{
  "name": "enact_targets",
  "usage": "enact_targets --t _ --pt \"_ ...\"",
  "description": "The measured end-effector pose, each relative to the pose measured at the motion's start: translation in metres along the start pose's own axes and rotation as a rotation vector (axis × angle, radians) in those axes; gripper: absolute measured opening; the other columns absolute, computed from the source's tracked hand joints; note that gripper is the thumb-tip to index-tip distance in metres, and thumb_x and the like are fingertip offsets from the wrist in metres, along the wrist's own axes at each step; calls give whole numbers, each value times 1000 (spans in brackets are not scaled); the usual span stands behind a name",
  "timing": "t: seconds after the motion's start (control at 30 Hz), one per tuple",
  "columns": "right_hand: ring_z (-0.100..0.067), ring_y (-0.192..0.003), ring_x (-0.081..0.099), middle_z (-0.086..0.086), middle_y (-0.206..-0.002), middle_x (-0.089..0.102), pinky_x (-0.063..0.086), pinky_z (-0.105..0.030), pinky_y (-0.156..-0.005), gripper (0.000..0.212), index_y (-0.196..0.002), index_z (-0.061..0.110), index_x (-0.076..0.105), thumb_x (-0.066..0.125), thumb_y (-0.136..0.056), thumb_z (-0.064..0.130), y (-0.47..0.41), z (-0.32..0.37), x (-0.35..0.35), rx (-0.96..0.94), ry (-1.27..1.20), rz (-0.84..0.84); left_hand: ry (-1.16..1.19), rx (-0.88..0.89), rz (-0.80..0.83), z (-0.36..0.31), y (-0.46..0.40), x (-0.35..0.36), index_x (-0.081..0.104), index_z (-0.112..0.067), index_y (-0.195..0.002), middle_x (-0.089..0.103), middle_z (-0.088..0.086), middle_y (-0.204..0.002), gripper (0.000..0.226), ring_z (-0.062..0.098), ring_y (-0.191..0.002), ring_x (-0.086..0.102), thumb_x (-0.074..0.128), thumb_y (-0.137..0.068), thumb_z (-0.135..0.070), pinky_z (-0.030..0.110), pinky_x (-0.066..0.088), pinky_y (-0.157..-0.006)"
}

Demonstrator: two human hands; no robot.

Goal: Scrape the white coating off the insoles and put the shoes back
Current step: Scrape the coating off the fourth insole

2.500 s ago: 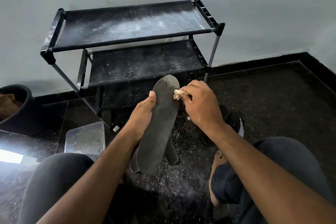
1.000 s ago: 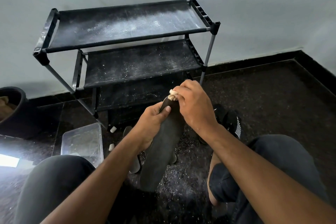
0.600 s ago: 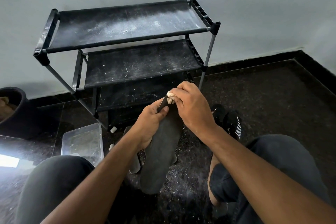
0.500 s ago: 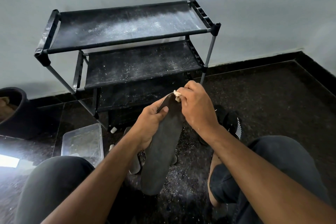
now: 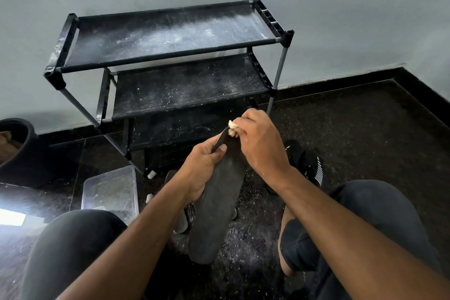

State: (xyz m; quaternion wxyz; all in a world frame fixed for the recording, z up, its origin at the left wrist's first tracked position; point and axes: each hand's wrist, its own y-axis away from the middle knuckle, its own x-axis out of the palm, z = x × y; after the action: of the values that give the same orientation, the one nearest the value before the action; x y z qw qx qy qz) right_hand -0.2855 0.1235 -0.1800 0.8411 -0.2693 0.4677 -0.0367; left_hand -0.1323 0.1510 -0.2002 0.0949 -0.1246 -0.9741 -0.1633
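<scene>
While the insole stands tilted between the knees, its lower end down near the floor, the left hand grips its upper part, thumb pressed across the dark face. At the top edge, just above that thumb, the right hand pinches a small pale wad and presses it against the tip. This looks like the scraping step, worked at the last bit of the toe end; the face below the hands appears nearly free of white. Next, I judge, the wad needs firm short strokes along that edge, then the insole goes back into a shoe. Just beyond the right hand lie black shoes, and under the left hand more insoles rest on the floor amid white crumbs. Left of the left hand sits a clear tub; ahead of both hands stands the dusty rack.
</scene>
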Motion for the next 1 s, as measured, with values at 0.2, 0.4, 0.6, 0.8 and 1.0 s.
enact_targets --t 0.2,0.4,0.6,0.8,1.0 --pt "-17 -86 53 -2 -94 59 53 -35 -71 14 -101 6 72 59 -94 6 6 13 2 -118 2 59 22 -11 -39 2 -2 -4 68 -12 -126 76 16 -111 28 30 -107 71 45 -110 -10 41 57 -92" --pt "-18 -86 54 -1 -91 59 53 -37 -70 11 -94 6 73 62 -92 5 1 1 -2 9 14 8 78 15 -12 -2 -1 -3 63 -17 -139 73 16 -125 36 31 -117 69 43 -111 -9 43 54 -104" --pt "-18 -85 52 0 -91 59 52 -38 -71 15 -94 7 72 56 -94 8 9 10 3 -77 5 80 131 -4 -56 -2 -3 -5 66 -15 -134 74 17 -120 34 28 -108 71 43 -110 -9 41 58 -96" --pt "-18 -84 54 -1 -88 59 52 -39 -69 11 -91 5 72 62 -93 6 3 4 1 7 -17 24 179 2 -43 -6 -2 -6 62 -16 -139 73 16 -122 35 25 -106 72 43 -110 -10 40 59 -95" --pt "-18 -84 53 1 -90 58 53 -38 -70 12 -95 8 72 61 -94 9 10 12 4 -88 -17 123 213 -16 -71 -7 -2 -9 65 -12 -130 74 16 -115 32 27 -104 71 41 -110 -9 45 56 -98"
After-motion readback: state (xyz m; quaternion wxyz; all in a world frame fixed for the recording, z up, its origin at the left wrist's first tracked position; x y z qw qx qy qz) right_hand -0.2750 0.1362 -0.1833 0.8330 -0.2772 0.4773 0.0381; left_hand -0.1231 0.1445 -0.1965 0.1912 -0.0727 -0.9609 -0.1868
